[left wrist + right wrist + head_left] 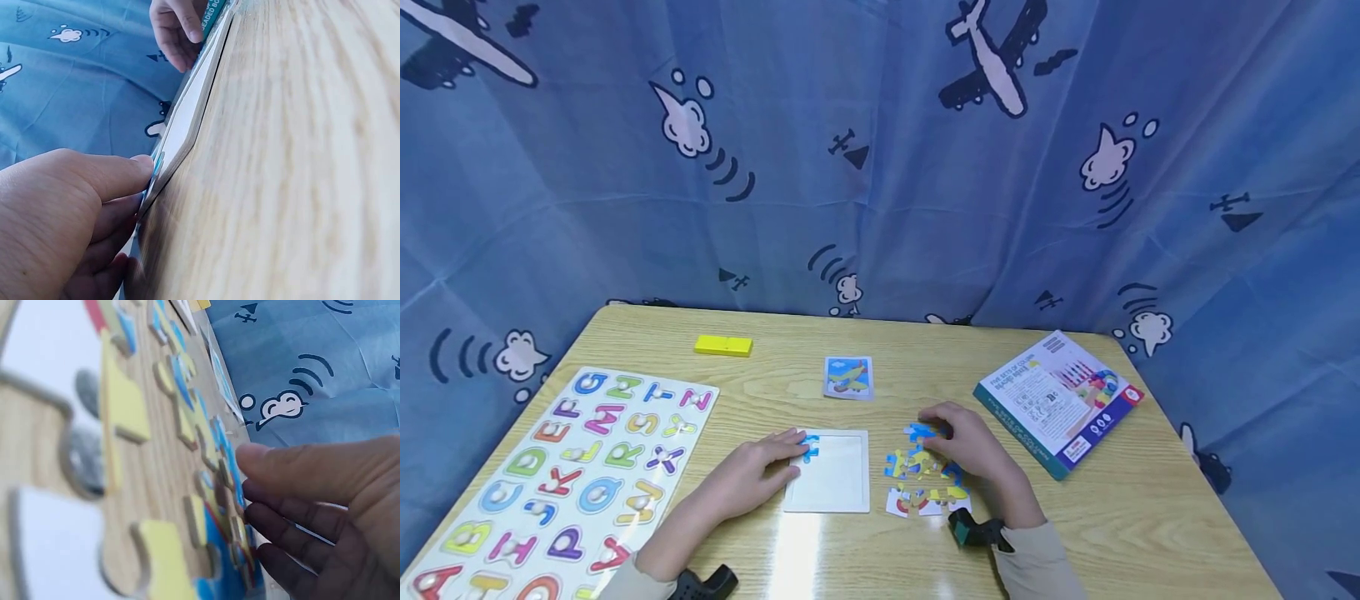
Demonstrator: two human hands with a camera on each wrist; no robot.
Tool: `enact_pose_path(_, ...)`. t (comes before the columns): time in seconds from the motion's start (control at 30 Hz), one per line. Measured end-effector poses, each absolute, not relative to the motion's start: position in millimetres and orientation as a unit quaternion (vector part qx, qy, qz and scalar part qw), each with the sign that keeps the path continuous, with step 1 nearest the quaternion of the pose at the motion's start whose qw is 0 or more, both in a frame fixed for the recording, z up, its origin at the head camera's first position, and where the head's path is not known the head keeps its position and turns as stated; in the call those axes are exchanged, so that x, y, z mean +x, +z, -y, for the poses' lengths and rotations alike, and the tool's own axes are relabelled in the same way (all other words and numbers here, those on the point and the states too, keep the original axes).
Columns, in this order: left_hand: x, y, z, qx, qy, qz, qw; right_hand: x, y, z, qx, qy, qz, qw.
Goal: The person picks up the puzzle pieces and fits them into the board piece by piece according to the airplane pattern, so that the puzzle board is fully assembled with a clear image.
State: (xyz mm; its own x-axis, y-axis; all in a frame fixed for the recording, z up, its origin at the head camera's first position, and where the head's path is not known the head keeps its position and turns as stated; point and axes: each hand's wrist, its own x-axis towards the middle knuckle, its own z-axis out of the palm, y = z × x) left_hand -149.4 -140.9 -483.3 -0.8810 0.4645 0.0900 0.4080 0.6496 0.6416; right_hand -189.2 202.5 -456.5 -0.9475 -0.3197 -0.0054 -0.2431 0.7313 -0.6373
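Observation:
My left hand (751, 475) rests over the left side of a square white puzzle tray (837, 487). Its fingertips touch joined blue jigsaw pieces (810, 450) in the tray's upper left corner; in the left wrist view the thumb (140, 167) lies at the tray's edge. To the right of the tray, my right hand (973, 443) reaches over a cluster of loose jigsaw pieces (917, 463), blue, yellow and white. Its fingertips are right at the blue pieces at the cluster's far end, partly hidden by the hand. In the right wrist view thumb and fingers stand apart.
Behind the tray lies a small picture card (848, 378) of a yellow airplane. An alphabet board (580, 467) covers the table's left side. A yellow block (723, 345) sits near the back edge. At right lies a boxed set (1060, 400). A blue curtain (880, 167) hangs behind.

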Motion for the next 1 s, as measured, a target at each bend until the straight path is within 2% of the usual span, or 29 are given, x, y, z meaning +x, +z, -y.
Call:
enact_pose_path(0.2, -149.2, -483.7, 141.2, 0.239, 0.344, -0.907, 0.033, -191.3, -460.4, -201.5, -0.154, -0.327, -0.931, 0.049)
enact_pose_path(0.63, -148.7, -481.4, 140.4, 0.232, 0.347, -0.907, 0.05, -191.3, -463.9, -199.9, -0.138, -0.319, -0.936, 0.047)
enact_pose_path(1.0, -148.5, -481.3, 140.2, 0.231, 0.351, -0.906, 0.053, -189.1, -456.9, -192.9, -0.13, -0.4, -0.906, 0.037)
